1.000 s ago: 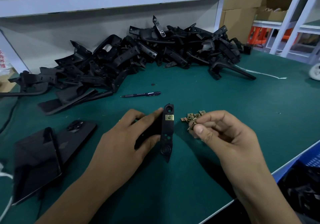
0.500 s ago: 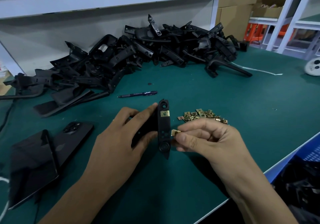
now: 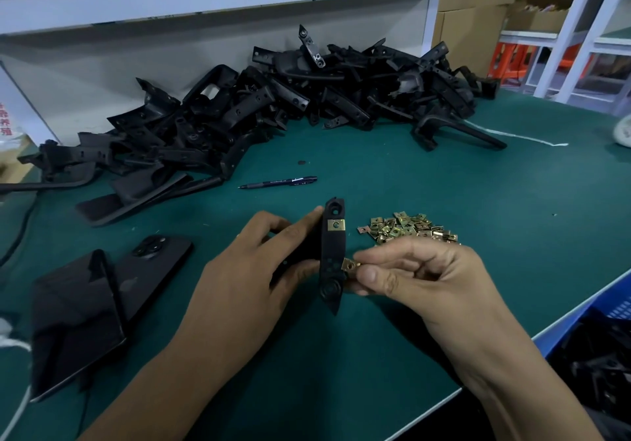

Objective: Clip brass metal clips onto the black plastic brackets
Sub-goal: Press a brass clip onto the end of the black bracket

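The left hand grips a long, narrow black plastic bracket and holds it upright above the green table mat, fingers curled around its left side and the thumb lying along its upper edge. One flat brass metal clip with a round hole already sits clamped across the bracket's upper part, just below the hole at its top end. The right hand pinches a second small brass clip between thumb and forefinger — the clip touches the bracket's right edge at about mid-height, beside a cluster of small holes, with the other fingers curled in toward the palm. Just behind the right hand lies a loose heap of brass clips on the mat, near the bracket but apart from it. Farther back, a large pile of black plastic brackets stretches across the table against the grey wall panel, and a dark ballpoint pen lies between that pile and the hands. To the left rest a black smartphone, camera side up, and a black glossy tablet-like slab with a bracket piece lying across it — the two overlap. At the lower right edge of the table a blue plastic crate holds more dark parts.
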Demonstrator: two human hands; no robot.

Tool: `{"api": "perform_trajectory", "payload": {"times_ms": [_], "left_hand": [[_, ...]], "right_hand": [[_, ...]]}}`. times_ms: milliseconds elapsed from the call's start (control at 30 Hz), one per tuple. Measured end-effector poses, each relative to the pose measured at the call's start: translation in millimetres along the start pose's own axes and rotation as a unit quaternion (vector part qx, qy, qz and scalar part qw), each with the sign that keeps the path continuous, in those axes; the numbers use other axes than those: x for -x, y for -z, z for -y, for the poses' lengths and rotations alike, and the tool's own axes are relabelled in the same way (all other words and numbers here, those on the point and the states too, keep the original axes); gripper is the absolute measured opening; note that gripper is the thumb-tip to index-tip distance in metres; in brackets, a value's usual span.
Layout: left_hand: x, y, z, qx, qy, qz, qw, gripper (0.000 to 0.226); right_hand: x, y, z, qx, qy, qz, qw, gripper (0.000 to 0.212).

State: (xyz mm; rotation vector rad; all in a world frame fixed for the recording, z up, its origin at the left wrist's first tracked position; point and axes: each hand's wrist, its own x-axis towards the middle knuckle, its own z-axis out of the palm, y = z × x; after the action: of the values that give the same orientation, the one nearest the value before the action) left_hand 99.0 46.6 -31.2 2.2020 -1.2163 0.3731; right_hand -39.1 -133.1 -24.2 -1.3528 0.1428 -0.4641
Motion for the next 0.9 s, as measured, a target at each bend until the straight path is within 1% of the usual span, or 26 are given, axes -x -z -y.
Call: {"api": "perform_trajectory", "payload": {"times_ms": [200,300,400,500,567,633,700,767,800,867,900], "left_hand": [[0,1,1,0.045,-0.028,0.036,0.998,0.056],[1,1,-1,0.053,-0.040,0.034,0.997,0.055],[0,0,-4,0.048,-0.050,0.016,0.997,0.052],[2,-3,-12,0.037,-0.084,0.004,0.996,0.048],[2,-4,-17,0.039,-0.105,0.008,0.994,0.046],[3,-2,-19,0.051,-0.107,-0.004,0.993,0.046],[3,1,-15,0.072,-0.084,-0.013,0.994,0.047],[1,0,-15,0.093,-0.042,-0.029,0.994,0.044],[-1,-3,-16,0.092,-0.015,-0.037,0.995,0.038],[-2,-6,-17,0.085,0.045,-0.058,0.994,0.016],[1,-2,-11,0.080,0.074,-0.070,0.992,0.005]], "right_hand": [[2,6,0,0.039,-0.004,0.044,0.998,0.012],[2,7,1,0.039,-0.002,0.054,0.998,0.012],[1,7,0,0.009,-0.013,0.064,0.998,0.019],[0,10,0,-0.030,-0.037,0.088,0.995,0.029],[0,12,1,-0.031,-0.048,0.092,0.994,0.038],[-2,10,0,-0.017,-0.046,0.081,0.995,0.042],[-4,4,-2,0.006,-0.027,0.052,0.998,0.038],[-5,-1,-4,0.035,-0.003,0.028,0.999,0.032],[-4,-4,-4,0.063,0.010,0.027,0.998,0.028],[-4,-8,-6,0.143,0.029,0.012,0.989,0.025],[-3,-10,-8,0.192,0.034,-0.008,0.981,0.025]]}}
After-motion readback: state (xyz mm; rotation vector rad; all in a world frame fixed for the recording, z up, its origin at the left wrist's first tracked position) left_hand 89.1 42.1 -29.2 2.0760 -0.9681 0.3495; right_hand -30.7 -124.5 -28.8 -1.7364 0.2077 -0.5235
